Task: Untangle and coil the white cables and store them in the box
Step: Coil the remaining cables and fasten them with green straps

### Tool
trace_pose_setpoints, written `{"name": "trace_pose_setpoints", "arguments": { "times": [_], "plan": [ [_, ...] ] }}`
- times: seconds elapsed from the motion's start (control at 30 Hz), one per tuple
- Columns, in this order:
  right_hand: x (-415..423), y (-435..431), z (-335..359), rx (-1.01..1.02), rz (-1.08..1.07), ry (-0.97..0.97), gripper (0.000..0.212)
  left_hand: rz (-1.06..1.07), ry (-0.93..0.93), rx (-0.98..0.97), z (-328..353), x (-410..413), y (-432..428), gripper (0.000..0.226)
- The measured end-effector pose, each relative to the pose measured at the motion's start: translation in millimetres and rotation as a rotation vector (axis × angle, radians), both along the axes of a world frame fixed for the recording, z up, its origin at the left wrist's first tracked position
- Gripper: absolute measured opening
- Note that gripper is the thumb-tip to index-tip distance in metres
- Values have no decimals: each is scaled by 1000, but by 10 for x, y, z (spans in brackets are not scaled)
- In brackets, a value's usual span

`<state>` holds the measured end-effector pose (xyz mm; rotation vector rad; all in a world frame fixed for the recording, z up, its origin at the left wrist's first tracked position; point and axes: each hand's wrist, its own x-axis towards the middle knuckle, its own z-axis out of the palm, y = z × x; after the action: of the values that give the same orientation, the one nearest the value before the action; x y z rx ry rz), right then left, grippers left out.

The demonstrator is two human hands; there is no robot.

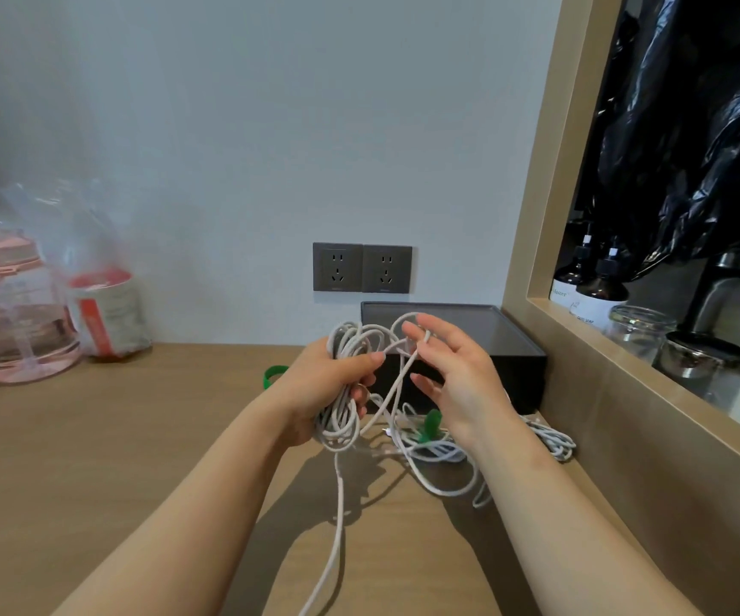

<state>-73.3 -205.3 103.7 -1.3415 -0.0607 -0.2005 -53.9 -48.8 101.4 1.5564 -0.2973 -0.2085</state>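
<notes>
While the left hand (314, 393) curls its fingers (372, 358) round a cable bundle (346, 344), it grips the round, matte white loops above the pale wood-grain bench (92, 460). One strand hangs from the bundle to the lower edge of view. The right hand (465, 389) has its fingers (417, 324) spread and nearly straight, with a single strand draped over the upper fingertips rather than clenched. Beneath that hand a loose cable tangle (443, 453) sprawls on the bench, with a green strap tie (430, 426) among it. A second green tie (272, 375) lies curled beside the left hand. Behind both hands a matte black rectangular box (514, 349) sits against the wall, below two grey square sockets (361, 268).
</notes>
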Motion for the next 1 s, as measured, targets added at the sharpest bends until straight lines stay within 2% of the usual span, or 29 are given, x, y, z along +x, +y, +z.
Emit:
{"name": "trace_pose_setpoints", "arguments": {
  "times": [0.1, 0.33, 0.47, 0.53, 0.67, 0.77, 0.93, 1.0],
  "plan": [
    [-11, 37, -16, -190, 31, -51, 27, -62, -74, 37, -42, -69, -43, 9],
    [-48, 74, -64, -323, 50, -127, 29, -9, 0, 31, -191, -125, -149, 29],
    [-63, 53, -55, -412, 27, -198, 23, -22, -36, 85, -170, -155, -152, 35],
    [-59, 23, -37, -442, 6, -218, 27, -49, -54, 100, -160, -144, -118, 38],
    [-48, -9, -42, -589, -58, -208, 32, -157, 46, -35, -118, -151, -55, 26],
    [-12, -23, -66, -861, -226, -227, 17, -105, 63, -79, -71, -178, -62, 8],
    [79, -53, -71, -994, -406, -172, 5, -64, 128, -198, -19, -155, -70, 30],
    [92, -54, -53, -1038, -432, -144, 9, -74, 153, -239, 9, -144, -59, 34]
  ]
}}
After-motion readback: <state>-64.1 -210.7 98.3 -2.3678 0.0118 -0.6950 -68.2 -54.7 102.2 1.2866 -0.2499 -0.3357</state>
